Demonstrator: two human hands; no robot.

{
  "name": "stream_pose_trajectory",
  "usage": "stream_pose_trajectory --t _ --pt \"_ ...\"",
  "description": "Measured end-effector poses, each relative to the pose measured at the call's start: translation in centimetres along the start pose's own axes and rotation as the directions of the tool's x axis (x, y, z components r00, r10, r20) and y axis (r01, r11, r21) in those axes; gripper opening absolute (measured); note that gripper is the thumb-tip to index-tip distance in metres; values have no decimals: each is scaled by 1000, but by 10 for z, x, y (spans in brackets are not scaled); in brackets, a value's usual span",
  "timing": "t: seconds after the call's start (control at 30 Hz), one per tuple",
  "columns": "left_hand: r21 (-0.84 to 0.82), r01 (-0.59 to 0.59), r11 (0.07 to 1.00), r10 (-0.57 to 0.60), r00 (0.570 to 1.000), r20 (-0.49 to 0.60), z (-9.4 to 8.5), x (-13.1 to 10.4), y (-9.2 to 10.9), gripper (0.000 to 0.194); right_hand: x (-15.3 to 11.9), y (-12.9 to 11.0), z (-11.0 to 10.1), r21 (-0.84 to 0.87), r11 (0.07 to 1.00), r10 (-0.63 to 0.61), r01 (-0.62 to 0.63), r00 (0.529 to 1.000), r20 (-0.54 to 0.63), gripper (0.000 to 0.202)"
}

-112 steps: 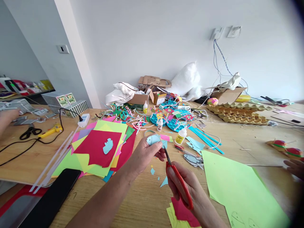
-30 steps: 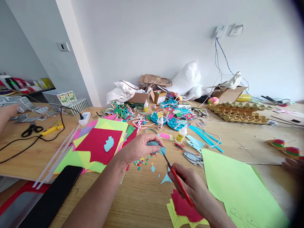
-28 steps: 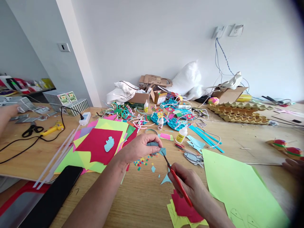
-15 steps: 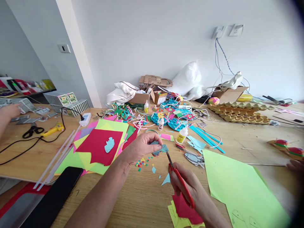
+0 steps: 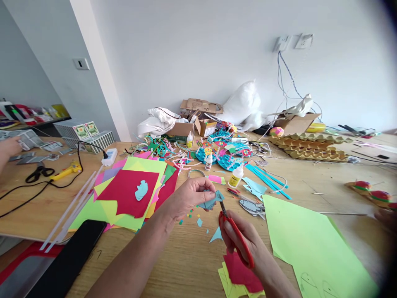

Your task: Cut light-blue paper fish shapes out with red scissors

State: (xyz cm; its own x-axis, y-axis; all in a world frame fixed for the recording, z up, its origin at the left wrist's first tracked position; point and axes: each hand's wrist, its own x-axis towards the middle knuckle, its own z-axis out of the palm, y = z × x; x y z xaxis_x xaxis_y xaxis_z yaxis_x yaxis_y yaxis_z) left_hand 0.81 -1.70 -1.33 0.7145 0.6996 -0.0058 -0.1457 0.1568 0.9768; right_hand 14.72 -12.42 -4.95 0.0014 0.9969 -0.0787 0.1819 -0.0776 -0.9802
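Note:
Pinched between the thumb and fingers of my left hand (image 5: 194, 194) is a blue paper cutout (image 5: 211, 200), held above the wooden table. My right hand (image 5: 243, 236) grips red-handled scissors (image 5: 240, 240), whose blade tips meet the cutout's right end. Below them on the table lie a blue paper scrap (image 5: 216, 235) and a smaller blue scrap (image 5: 199, 222). A blue fish-shaped cutout (image 5: 142, 191) rests on red paper (image 5: 111, 192) to the left. To the right, grey fish cutouts (image 5: 252, 207) lie beside a glue bottle (image 5: 236, 176).
Green paper (image 5: 310, 240) with pencil outlines covers the right front. A black phone-like slab (image 5: 70, 256) lies front left, near a yellow glue gun (image 5: 66, 170) and black scissors (image 5: 39, 174). Egg trays (image 5: 307, 149) stand back right. Another person's hand (image 5: 10, 147) is at far left.
My left hand has shifted slightly lower and the blue cutout has turned a little, showing more of itself. The scissors stay at its right end. The whole view has drifted slightly.

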Motion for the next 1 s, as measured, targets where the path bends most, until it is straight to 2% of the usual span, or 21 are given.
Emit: stream_pose_trajectory --t 0.1,0.27,0.63,1.0 --pt "-1 17 1000 -17 1000 19 3 0 -2 30 -1 -3 1 14 1000 -22 22 1000 4 45" --pt "13 -20 1000 20 1000 -9 10 -2 -3 24 -1 -1 2 96 992 -79 79 997 -11 42" --pt "160 -27 987 36 998 -59 13 -4 0 24 5 7 -2 150 982 -131 119 989 71 42" --pt "191 -22 981 33 998 -55 13 -1 -3 19 11 23 4 194 966 -178 170 984 25 44"
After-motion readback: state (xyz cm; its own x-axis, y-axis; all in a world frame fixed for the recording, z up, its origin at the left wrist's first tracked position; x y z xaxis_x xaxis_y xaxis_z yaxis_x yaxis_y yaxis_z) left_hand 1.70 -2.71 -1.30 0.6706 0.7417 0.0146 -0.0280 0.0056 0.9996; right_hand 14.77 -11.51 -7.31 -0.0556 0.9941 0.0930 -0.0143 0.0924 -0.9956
